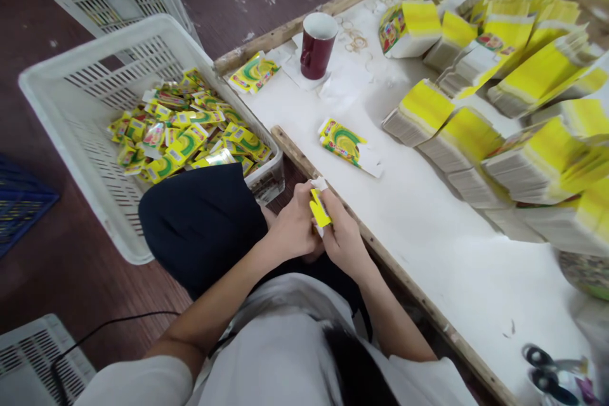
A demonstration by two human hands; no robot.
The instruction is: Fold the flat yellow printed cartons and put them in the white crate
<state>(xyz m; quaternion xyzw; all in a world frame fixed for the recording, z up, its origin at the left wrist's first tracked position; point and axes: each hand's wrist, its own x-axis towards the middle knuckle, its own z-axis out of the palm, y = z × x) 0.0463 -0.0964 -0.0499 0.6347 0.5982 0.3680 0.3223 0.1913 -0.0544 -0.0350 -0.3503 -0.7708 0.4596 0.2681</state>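
Observation:
Both of my hands meet above my lap, at the table's wooden edge, around a small yellow and white carton [320,208]. My left hand [295,228] has its fingers curled against the carton's left side. From the right, my right hand [343,235] grips the same carton between thumb and fingers. Much of the carton is covered by my fingers. Just beyond them, a flat carton [346,144] with a green and yellow print and white flaps lies on the table. Left of my hands, a white basket [61,89] holds many small printed cartons [185,139].
A maroon mug [318,47] stands at the table's far end beside another flat carton [254,73]. Stacks of yellow-topped flat cartons [425,111] fill the right side. Scissors [545,371] lie at the lower right. A black cable [114,320] crosses the floor.

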